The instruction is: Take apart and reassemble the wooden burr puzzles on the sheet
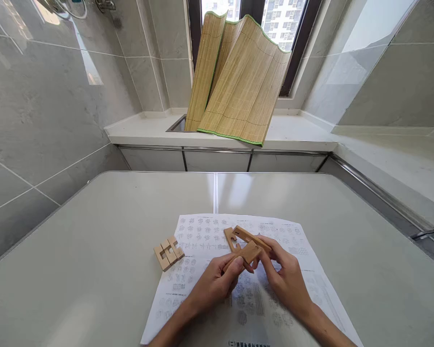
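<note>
Both hands meet above a printed sheet and grip notched wooden puzzle pieces. My left hand is closed with its thumb on top of a flat wooden puzzle piece. My right hand pinches the end of a longer wooden puzzle piece, which points up and to the left. Another notched piece shows behind them; whether it is joined to the held ones I cannot tell. To the left, several notched wooden pieces lie side by side, partly over the sheet's edge.
The sheet carries small diagrams and lies on a pale table with a seam down its middle. Beyond the table is a white ledge holding a folded bamboo mat before a window. Tiled walls stand on both sides.
</note>
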Motion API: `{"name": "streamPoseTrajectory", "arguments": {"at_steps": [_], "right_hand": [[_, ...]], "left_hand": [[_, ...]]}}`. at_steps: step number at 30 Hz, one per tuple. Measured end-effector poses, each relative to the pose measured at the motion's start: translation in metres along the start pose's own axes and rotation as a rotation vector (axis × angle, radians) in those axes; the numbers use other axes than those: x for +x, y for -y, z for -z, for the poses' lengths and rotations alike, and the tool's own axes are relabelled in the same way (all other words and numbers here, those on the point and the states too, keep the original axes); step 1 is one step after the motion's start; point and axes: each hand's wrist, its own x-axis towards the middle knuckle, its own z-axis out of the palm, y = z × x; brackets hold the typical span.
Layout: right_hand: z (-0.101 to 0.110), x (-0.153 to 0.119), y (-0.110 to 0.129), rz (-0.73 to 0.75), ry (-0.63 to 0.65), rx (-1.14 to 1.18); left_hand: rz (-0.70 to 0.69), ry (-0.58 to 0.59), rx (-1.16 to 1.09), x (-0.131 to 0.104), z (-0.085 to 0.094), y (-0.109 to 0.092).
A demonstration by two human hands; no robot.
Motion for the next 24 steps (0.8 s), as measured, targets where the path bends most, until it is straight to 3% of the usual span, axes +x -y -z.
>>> {"name": "streamPoseTrajectory", "arguments": {"at_steps": [12, 24], "right_hand": [[0.0004, 0.0023, 0.0027, 0.225, -0.052, -0.111], [0.0005, 0.0024, -0.0007, 0.343, -0.022, -0.208]], "left_hand": [[-0.018, -0.124, 0.073, 0.0011, 0.0005, 0.0004], [-0.006, -0.132, 0.125, 0.0029, 0.0063, 0.0022]]}}
